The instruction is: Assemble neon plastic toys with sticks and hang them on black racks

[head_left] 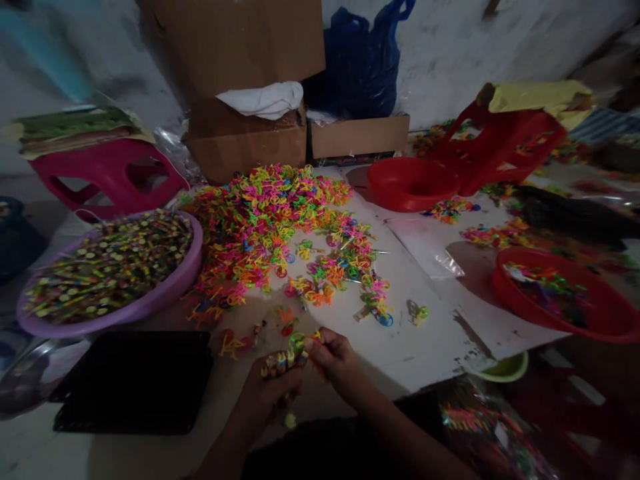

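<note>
My left hand (267, 393) is closed around a small bundle of wrapped candies (280, 363) near the front of the white sheet (425, 333). My right hand (333, 353) pinches a small neon plastic piece (298, 341) against the top of that bundle. Just beyond my hands, a big heap of neon plastic toy pieces (265, 220) spreads over the sheet, and a few loose pieces lie close to my fingers.
A purple basin (170, 290) full of wrapped candies stands at the left, with a black tray (133, 380) in front of it. Red bowls (410, 183) (600, 313) sit at the right. Cardboard boxes (235, 80), a pink stool (105, 173) and a blue bag (360, 63) line the back.
</note>
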Tool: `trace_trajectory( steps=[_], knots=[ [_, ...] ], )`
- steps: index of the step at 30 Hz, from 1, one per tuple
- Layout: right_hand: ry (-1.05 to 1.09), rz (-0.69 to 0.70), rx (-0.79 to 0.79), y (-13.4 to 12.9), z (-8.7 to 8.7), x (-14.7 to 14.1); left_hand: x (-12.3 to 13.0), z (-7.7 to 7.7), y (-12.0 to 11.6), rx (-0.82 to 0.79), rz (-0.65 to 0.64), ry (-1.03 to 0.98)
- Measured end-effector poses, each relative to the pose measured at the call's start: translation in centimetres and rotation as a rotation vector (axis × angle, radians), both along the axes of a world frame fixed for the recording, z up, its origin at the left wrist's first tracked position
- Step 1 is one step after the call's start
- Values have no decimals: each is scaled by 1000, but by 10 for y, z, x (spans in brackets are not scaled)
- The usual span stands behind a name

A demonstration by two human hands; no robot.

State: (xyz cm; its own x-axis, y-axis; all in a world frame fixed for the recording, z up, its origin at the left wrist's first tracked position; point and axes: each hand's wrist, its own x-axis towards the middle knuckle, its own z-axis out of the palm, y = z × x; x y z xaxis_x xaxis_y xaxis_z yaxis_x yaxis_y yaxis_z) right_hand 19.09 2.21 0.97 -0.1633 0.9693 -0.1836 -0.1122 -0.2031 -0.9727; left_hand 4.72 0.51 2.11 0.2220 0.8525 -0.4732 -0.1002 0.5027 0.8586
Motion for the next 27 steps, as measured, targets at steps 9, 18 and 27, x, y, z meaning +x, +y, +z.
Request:
trace_trajectory(
  steps=[9, 18, 27],
  knots=[
    [-161, 129, 125, -5, 16, 8, -2, 15, 3, -5, -152, -43],
    [-594, -28, 86, 30, -6, 62, 6, -12, 5, -156, 87, 78],
    [-1220, 52, 319, 58, -29, -14, -21, -40, 22, 10, 308, 323]
  ],
)
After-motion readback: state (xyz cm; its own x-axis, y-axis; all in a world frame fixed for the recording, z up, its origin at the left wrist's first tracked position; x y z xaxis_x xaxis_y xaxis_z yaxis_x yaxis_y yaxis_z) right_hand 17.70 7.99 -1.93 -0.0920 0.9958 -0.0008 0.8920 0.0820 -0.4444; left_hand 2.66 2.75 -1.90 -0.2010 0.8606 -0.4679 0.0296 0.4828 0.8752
